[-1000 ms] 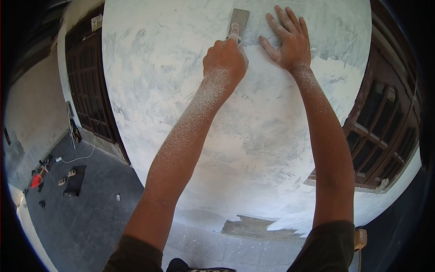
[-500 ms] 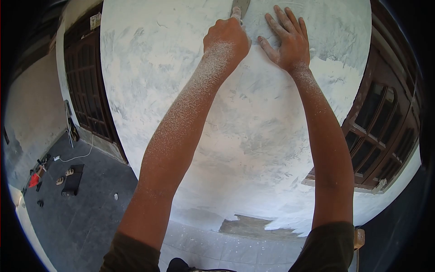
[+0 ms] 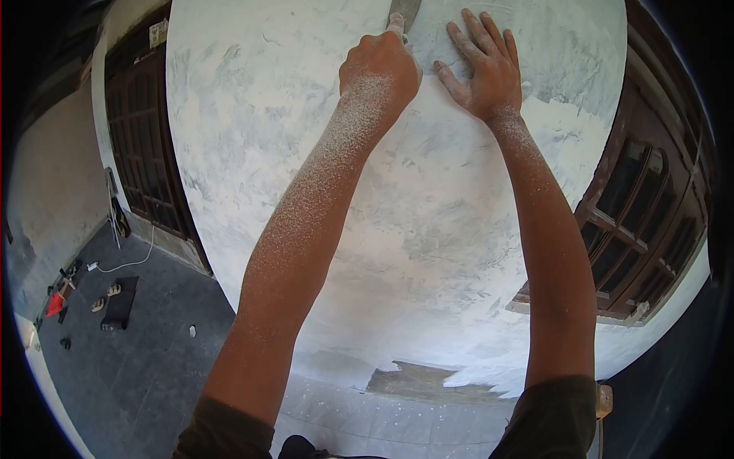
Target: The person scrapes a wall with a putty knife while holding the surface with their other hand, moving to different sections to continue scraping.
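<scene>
A wall [image 3: 428, 229] with patchy white and grey plaster fills the middle of the view. My left hand [image 3: 380, 65] is wrapped round a scraper [image 3: 404, 15], one finger stretched along its metal blade, near the top edge. White dust covers that forearm. To the right of it, my right hand [image 3: 489, 70] rests against the wall with its fingers spread, holding nothing; its fingertips are dusty too. The top of the blade is cut off by the frame edge.
On the left are a dark wooden door [image 3: 141, 138], a mat [image 3: 120, 302] with sandals, a white cable [image 3: 126, 267] and a red item [image 3: 54, 304] on the floor. A brown-framed window [image 3: 638, 222] stands at the right.
My left hand has shifted very slightly left with the scraper. My right hand stays in place on the wall. The view has turned a little.
</scene>
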Motion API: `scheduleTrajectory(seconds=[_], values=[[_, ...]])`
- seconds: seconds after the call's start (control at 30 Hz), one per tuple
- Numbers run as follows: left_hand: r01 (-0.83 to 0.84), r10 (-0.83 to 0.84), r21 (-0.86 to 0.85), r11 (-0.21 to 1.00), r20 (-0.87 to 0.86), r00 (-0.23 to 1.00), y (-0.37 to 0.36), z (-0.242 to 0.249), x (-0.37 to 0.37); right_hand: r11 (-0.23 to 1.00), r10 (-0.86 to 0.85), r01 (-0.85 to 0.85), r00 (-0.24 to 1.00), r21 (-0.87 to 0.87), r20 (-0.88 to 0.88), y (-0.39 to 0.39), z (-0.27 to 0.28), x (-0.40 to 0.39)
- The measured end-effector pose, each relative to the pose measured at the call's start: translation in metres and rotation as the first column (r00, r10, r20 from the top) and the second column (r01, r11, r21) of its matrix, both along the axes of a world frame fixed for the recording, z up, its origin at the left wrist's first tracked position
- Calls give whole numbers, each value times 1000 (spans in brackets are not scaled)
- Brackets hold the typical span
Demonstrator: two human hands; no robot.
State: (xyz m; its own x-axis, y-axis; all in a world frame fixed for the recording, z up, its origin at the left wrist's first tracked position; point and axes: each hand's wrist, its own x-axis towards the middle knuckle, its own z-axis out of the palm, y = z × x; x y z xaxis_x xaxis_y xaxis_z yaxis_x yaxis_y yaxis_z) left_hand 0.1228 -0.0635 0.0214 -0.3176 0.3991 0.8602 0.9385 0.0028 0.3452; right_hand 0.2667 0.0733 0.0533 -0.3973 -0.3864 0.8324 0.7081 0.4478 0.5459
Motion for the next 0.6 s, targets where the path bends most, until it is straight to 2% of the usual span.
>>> scheduleTrajectory(seconds=[0.13,0.3,0.47,0.6], values=[[-1,1,-14,1000,33,999,1,-12,4,1000,-23,23,1000,-17,-5,0,0,2],[31,-30,28,999,-15,999,-6,16,3,1000,-15,15,1000,-17,-1,-2,2,1],[25,-25,-24,999,26,999,-5,-19,6,999,-9,9,1000,-31,2,-2,-1,1],[36,-36,-3,999,34,999,5,-9,4,999,-20,20,1000,-35,4,-3,0,3]])
